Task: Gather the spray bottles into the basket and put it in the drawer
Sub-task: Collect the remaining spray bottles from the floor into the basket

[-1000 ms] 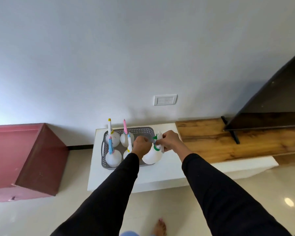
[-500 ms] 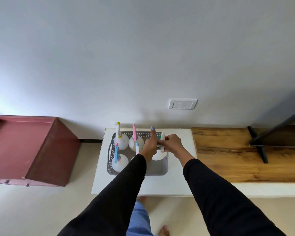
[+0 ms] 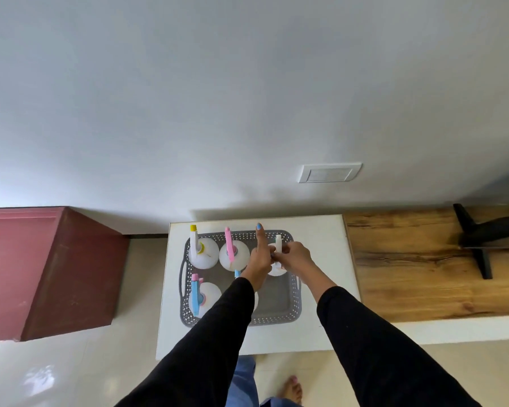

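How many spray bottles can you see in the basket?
5: yellow-topped back left, pink-topped back middle, one under both hands back right, blue-topped front left, one mostly hidden behind the left sleeve.

A white counter [image 3: 318, 324] is standing against a pale wall [image 3: 247, 98], which is carrying a white switch plate [image 3: 329, 173]. A wood-grain shelf [image 3: 417, 268] is adjoining the counter, bearing a black stand [image 3: 479, 248]. A maroon cabinet [image 3: 47, 271] is sitting on the glossy cream floor [image 3: 71, 371].
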